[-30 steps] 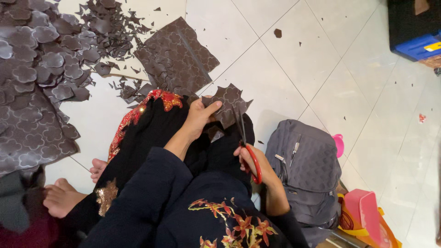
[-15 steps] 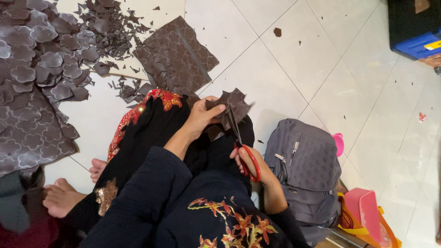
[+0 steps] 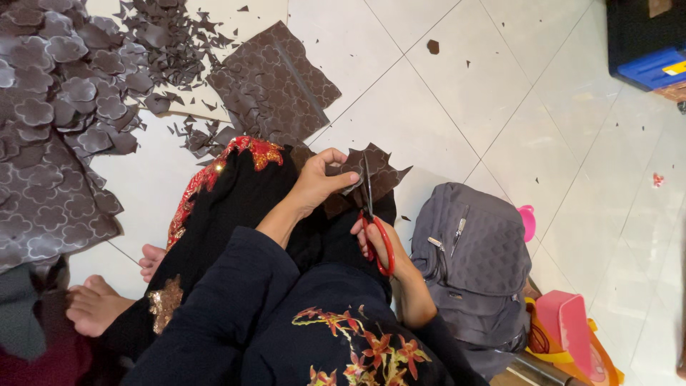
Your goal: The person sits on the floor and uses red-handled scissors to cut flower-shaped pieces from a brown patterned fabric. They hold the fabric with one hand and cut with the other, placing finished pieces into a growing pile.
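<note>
Nearest me I see dark sleeves and a floral-embroidered lap; just beyond, my right hand (image 3: 371, 239) has its fingers closed through the red loops of the scissors (image 3: 373, 218), the blades pointing away from me and lying against a brown scalloped piece (image 3: 375, 171); my left hand (image 3: 318, 182) pinches that piece at its left edge, thumb on top and fingers curled shut on it, so it sits above my knees, between both hands and off the floor. To the right, just beside my right arm, a grey backpack (image 3: 475, 261) rests on the white tiled floor (image 3: 500, 121), with a pink and orange thing near its right side; bare feet show at near left. Farther out lies a flat brown patterned sheet (image 3: 275, 82); left of it, cut flower shapes (image 3: 71, 86) are heaped, with small brown scraps (image 3: 168, 32) strewn beyond; a blue box (image 3: 650, 64) sits at far right.
</note>
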### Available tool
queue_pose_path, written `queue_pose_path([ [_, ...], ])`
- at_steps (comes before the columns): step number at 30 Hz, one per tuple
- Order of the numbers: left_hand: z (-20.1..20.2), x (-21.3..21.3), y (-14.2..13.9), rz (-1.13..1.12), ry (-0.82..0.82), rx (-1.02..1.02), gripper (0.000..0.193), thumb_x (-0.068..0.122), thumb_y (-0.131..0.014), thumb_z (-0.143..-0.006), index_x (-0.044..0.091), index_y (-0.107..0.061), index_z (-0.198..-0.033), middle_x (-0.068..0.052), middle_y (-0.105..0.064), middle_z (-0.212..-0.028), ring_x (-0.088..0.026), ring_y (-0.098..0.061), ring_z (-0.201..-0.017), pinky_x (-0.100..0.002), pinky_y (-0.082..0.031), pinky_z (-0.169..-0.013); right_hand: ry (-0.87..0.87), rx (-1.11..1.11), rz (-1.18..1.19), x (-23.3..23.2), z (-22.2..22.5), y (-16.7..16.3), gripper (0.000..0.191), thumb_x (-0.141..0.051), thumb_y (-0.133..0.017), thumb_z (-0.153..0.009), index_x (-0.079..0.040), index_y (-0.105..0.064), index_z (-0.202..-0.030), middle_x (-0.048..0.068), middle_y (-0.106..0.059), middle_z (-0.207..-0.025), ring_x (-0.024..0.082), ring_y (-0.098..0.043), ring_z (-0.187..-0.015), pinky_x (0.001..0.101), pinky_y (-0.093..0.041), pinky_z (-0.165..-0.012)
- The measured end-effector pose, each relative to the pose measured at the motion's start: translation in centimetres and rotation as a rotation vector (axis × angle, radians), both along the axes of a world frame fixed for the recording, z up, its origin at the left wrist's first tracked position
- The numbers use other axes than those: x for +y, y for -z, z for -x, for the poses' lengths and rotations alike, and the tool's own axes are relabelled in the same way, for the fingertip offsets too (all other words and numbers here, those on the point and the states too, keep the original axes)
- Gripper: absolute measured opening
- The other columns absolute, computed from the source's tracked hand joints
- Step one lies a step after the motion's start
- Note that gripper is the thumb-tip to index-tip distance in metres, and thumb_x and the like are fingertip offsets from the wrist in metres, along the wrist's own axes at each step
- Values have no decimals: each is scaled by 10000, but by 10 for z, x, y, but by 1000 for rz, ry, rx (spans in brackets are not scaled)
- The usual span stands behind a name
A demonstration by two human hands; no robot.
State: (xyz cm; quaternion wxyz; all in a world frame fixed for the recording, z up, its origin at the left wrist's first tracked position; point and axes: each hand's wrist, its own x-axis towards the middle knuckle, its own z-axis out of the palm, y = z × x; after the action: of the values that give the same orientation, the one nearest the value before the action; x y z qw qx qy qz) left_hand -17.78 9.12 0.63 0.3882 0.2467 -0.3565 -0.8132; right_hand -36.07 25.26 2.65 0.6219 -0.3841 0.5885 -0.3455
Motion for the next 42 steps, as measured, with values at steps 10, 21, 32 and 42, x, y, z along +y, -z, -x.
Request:
queue_pose_path([
  [10, 1, 1, -3, 29, -60, 21, 276, -4, -786, -860, 24, -629, -1085, -26, -684, -920, -73, -669, -786, -219, -552, -678, -19, 21, -16, -5, 5, 4, 700, -719, -584, -887, -38, -587, -1051, -7, -506, -752, 94, -503, -620, 229, -415, -531],
  [21, -4, 2, -14, 33, -34, 64, 314, 1, -766, -878, 25, -593, -1139, -28, -712, -917, -63, -652, -777, -216, -532, -671, -38, 88, 71, -7, 2, 4, 834, -871, -558, -794, -56, -560, -974, -2, -503, -693, 87, -484, -572, 218, -398, -495],
  [32, -4, 1, -16, 90, -49, 56, 343, 2, -785, -878, 19, -593, -1162, -19, -685, -915, -58, -647, -792, -212, -532, -693, -16, 170, 34, -10, 4, 1, 863, -921, -565, -714, -73, -554, -875, -10, -504, -636, 80, -487, -507, 210, -390, -447],
  [42, -4, 1, -11, 138, -67, 5, 356, 9, -798, -880, 25, -598, -1174, 12, -645, -884, -42, -612, -789, -200, -507, -695, -40, 236, 88, -14, 9, -3, 839, -911, -570, -733, -78, -563, -833, -12, -510, -613, 77, -502, -495, 216, -394, -442],
])
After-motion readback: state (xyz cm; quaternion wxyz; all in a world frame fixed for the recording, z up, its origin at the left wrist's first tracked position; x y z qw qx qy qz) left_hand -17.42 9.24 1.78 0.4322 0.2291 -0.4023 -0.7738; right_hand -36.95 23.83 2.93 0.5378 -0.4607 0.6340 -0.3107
